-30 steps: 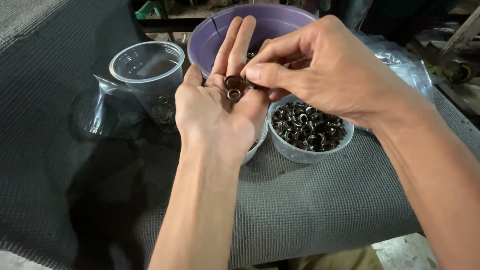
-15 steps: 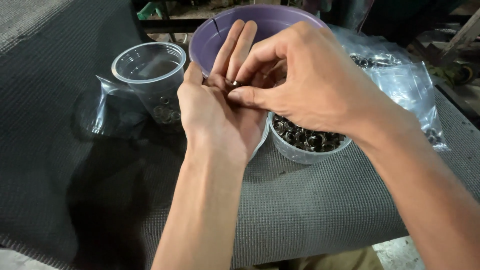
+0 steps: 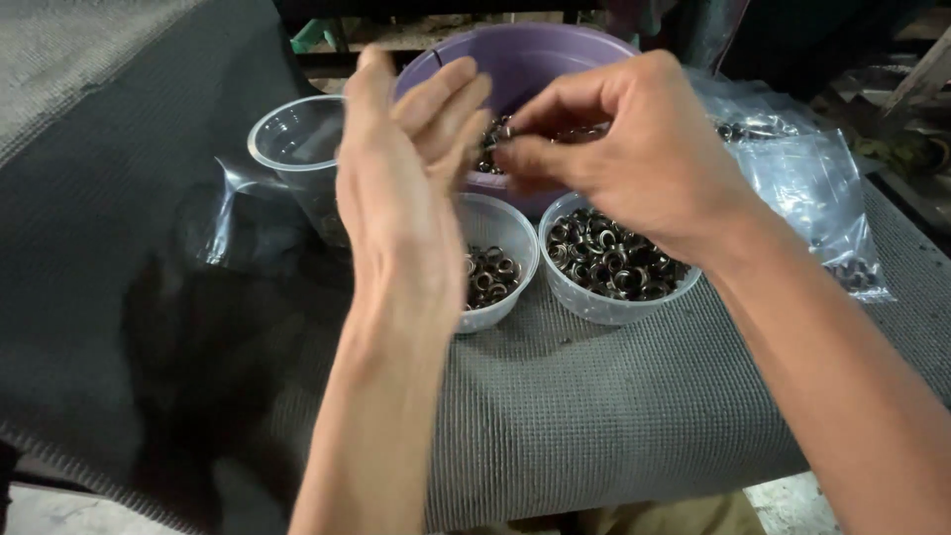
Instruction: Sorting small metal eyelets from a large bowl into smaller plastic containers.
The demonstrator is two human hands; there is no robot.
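Observation:
My left hand is raised with the palm turned right, fingers straight and apart, holding nothing I can see. My right hand is beside it, thumb and forefinger pinched on a few small dark metal eyelets in front of the purple bowl. Below the hands stand two small clear tubs: the left tub has a thin layer of eyelets, the right tub is nearly full of them.
A clear plastic cup stands at the left, with a crumpled clear bag beside it. Clear plastic bags holding more eyelets lie at the right. All rest on grey mesh fabric over a bench.
My left hand has opened and turned sideways, uncovering the left tub. My right hand has lifted the eyelets off the left palm and holds them by the fingertips.

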